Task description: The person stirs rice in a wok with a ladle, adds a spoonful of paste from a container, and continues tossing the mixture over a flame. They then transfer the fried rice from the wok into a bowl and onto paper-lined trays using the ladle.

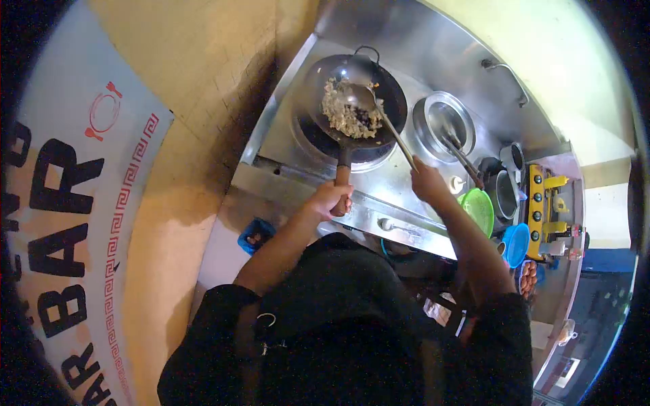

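A dark wok (389, 91) sits over the burner on the steel stove, with chopped, pale brown food (338, 115) and some darker bits in it. My left hand (330, 199) is wrapped round the wok's wooden handle (343, 177). In my right hand (429, 179) is the long handle of a metal ladle (359, 97). The ladle's bowl rests among the food, near the middle of the wok.
Right of the wok stands a steel pot (441, 125) with a utensil in it. Farther right are a green bowl (478, 211), a dark pan (505, 194), a blue container (516, 244), eggs (528, 277) and a yellow burner unit (536, 203). A blue basket (254, 237) stands lower left.
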Action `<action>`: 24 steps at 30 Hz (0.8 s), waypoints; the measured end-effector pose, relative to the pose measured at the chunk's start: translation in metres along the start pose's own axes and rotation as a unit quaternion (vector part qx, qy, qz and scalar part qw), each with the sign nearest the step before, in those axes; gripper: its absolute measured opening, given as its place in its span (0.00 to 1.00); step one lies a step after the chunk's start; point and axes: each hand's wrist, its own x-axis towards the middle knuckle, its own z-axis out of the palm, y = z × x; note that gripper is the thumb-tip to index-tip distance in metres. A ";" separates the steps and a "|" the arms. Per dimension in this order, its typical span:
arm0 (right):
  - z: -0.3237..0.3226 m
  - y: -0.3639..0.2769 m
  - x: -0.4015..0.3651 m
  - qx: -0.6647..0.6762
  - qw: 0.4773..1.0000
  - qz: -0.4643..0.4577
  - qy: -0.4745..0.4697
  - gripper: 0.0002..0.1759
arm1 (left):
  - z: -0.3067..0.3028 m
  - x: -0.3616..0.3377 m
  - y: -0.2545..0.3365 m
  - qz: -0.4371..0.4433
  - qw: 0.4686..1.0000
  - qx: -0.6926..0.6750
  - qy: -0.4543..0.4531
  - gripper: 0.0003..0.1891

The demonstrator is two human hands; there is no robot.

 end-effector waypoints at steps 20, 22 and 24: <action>-0.060 -0.042 -0.099 -0.098 0.986 0.074 -0.116 0.33 | 0.043 -0.015 0.000 -0.012 1.000 -0.020 -0.008 0.05; -0.037 -0.045 -0.070 -0.118 0.986 0.087 -0.085 0.35 | 0.041 -0.016 0.006 -0.004 1.000 0.030 0.007 0.05; 0.003 -0.034 -0.034 -0.088 0.992 0.085 -0.020 0.34 | 0.023 -0.005 0.004 0.004 1.000 0.017 0.010 0.05</action>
